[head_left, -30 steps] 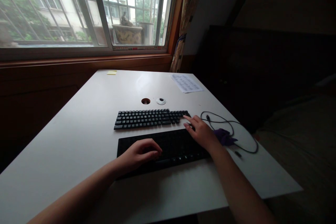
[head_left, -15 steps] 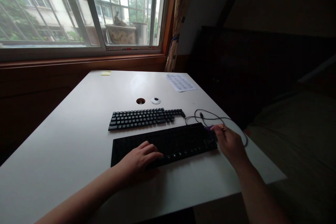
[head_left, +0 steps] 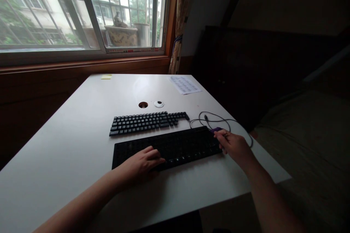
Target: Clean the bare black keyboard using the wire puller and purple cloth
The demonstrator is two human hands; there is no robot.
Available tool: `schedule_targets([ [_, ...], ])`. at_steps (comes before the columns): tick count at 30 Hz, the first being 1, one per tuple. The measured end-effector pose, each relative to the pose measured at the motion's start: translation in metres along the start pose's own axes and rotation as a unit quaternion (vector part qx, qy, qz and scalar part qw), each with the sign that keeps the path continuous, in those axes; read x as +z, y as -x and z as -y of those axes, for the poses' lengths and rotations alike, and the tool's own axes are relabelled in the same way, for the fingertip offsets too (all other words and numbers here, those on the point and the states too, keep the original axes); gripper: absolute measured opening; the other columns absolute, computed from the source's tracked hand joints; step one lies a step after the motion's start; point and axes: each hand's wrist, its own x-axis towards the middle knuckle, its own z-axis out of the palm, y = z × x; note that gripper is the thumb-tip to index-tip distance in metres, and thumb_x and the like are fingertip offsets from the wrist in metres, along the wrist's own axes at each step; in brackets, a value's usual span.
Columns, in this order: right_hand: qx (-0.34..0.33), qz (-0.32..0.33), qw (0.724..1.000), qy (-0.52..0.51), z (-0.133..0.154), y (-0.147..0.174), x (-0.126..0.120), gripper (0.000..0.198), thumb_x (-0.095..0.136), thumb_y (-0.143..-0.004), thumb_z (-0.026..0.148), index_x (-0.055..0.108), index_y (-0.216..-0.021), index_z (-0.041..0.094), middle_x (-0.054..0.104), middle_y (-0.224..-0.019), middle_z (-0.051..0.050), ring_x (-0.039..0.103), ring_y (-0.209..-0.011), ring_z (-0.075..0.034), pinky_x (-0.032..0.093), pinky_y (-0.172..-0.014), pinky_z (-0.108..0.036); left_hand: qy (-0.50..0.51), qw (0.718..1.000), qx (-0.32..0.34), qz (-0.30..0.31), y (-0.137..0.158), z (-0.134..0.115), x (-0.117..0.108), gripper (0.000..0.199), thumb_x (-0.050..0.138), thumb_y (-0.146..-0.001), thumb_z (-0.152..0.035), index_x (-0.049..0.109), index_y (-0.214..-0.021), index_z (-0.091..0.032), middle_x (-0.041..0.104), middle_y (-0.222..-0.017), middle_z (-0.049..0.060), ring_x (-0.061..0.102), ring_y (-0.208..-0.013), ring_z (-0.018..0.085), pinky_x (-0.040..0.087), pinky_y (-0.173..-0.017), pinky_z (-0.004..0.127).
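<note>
At 1 blk kbd (head_left: 177,145): 2 hands (head_left: 144,161) (head_left: 235,147).

Left hand (head_left: 146,159) palm-down, fingers bent; right hand (head_left: 233,145) in a fingertip pinch.

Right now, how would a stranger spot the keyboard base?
In front of the window stands a white desk. On it lies the keyboard base, the left hand at its near edge: one black rectangle, unlike the notched rows of keys beyond.
</note>
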Motion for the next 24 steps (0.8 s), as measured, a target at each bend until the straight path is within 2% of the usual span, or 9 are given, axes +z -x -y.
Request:
schedule_targets([
  [7, 0.078, 0.0, 0.99, -0.12, -0.013, -0.009, 0.002, 0.043, 0.048, -0.091, 0.061, 0.063, -0.085, 0.021, 0.062, -0.051, 0.003, 0.055, -0.038, -0.013, 0.043, -0.044, -0.025, -0.005, 1.0, -0.008, 0.024, -0.001, 0.001, -0.002, 0.048, 0.065, -0.087, -0.022, 0.057, -0.134, -0.021, 0.061, -0.113, 0.009, 0.054, -0.102, 0.025, 0.051, -0.089, 0.037],
  [11, 0.095, 0.008, 0.981, -0.171, -0.022, -0.013, 0.006, 0.044, 0.049, -0.09, 0.062, 0.061, -0.086, 0.02, 0.059, -0.05, 0.004, 0.053, -0.038, -0.013, 0.04, -0.041, -0.024, -0.001, 0.999, -0.01, 0.033, -0.002, 0.001, -0.004, 0.047, 0.065, -0.088, -0.023, 0.057, -0.134, -0.02, 0.061, -0.112, 0.009, 0.054, -0.102, 0.025, 0.051, -0.09, 0.037],
  [20, 0.102, -0.004, 0.975, -0.196, -0.034, -0.02, 0.01, 0.047, 0.051, -0.088, 0.065, 0.061, -0.085, 0.019, 0.057, -0.049, 0.004, 0.05, -0.037, -0.011, 0.037, -0.04, -0.022, 0.001, 1.0, -0.012, 0.026, 0.0, 0.002, 0.0, 0.049, 0.066, -0.087, -0.023, 0.056, -0.134, -0.021, 0.06, -0.114, 0.009, 0.054, -0.104, 0.025, 0.051, -0.091, 0.038],
  [24, 0.103, -0.017, 0.982, -0.16, -0.031, -0.02, 0.01, 0.048, 0.049, -0.088, 0.065, 0.062, -0.082, 0.02, 0.058, -0.048, 0.003, 0.051, -0.036, -0.012, 0.038, -0.04, -0.023, 0.006, 0.999, -0.02, 0.026, -0.001, 0.0, -0.002, 0.048, 0.066, -0.086, -0.022, 0.057, -0.133, -0.022, 0.06, -0.114, 0.008, 0.054, -0.104, 0.025, 0.052, -0.092, 0.039],
])
